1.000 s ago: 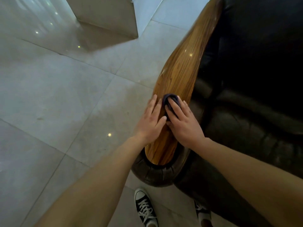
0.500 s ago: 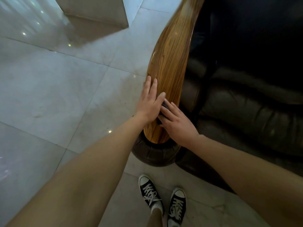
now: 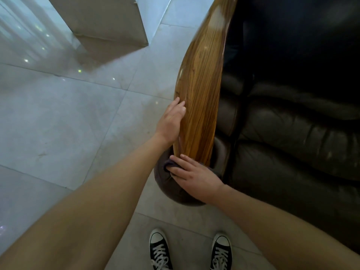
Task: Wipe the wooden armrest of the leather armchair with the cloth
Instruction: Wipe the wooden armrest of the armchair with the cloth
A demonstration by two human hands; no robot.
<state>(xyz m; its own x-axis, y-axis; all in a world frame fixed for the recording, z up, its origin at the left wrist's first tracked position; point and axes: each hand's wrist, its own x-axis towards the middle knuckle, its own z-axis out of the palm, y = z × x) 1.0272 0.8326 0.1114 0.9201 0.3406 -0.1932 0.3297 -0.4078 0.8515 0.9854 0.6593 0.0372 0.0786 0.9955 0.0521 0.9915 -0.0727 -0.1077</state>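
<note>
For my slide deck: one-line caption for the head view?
Right hand presses dark cloth at wooden armrest's near end; left hand steadies its side.

You are looking at a dim, cool-toned frame. Daylight is coming in from the upper left, washing out the floor (image 3: 58, 117) there, and small ceiling lights are glinting off the glossy tiles as bright dots. Glare is streaking along the armrest (image 3: 200, 90), strongest near its top. The armchair (image 3: 292, 133) is sinking into near black at the upper right, with detail lost. The wide lens is bending lines toward the edges and stretching your forearms. The whole picture is looking slightly soft and smeared.
</note>
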